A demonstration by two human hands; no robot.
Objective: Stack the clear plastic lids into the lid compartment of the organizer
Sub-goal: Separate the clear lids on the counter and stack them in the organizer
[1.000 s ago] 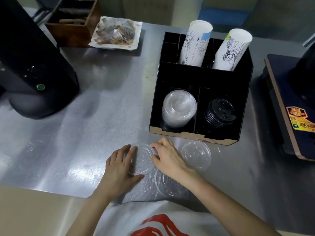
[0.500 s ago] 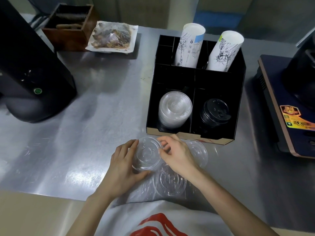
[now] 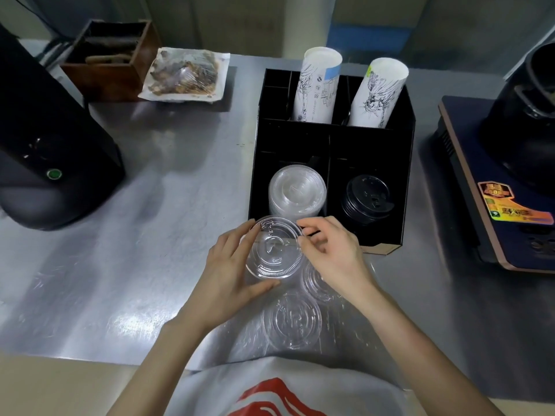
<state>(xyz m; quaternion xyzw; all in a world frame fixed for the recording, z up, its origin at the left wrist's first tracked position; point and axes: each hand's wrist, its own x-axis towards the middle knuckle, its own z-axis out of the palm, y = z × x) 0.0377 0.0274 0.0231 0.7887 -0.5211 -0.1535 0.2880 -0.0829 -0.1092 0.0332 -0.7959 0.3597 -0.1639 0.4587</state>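
A clear plastic lid (image 3: 274, 248) is lifted off the steel counter, just in front of the black organizer (image 3: 399, 181). My left hand (image 3: 229, 273) grips its left and lower rim. My right hand (image 3: 333, 253) pinches its right rim. A stack of clear lids (image 3: 296, 189) fills the organizer's front left compartment, directly beyond the held lid. More clear lids lie on the counter: one (image 3: 292, 321) below my hands and one (image 3: 315, 280) partly hidden under my right wrist.
Black lids (image 3: 367, 197) sit in the front right compartment, with two paper cup stacks (image 3: 318, 85) behind. A black machine (image 3: 45, 151) stands left, a dark appliance (image 3: 510, 175) right. A wooden box (image 3: 111, 61) and a wrapped tray (image 3: 184, 75) are at the back.
Both hands have picked a clear lid up off the counter and raised it toward the organizer's front edge. The camera view has moved slightly closer.
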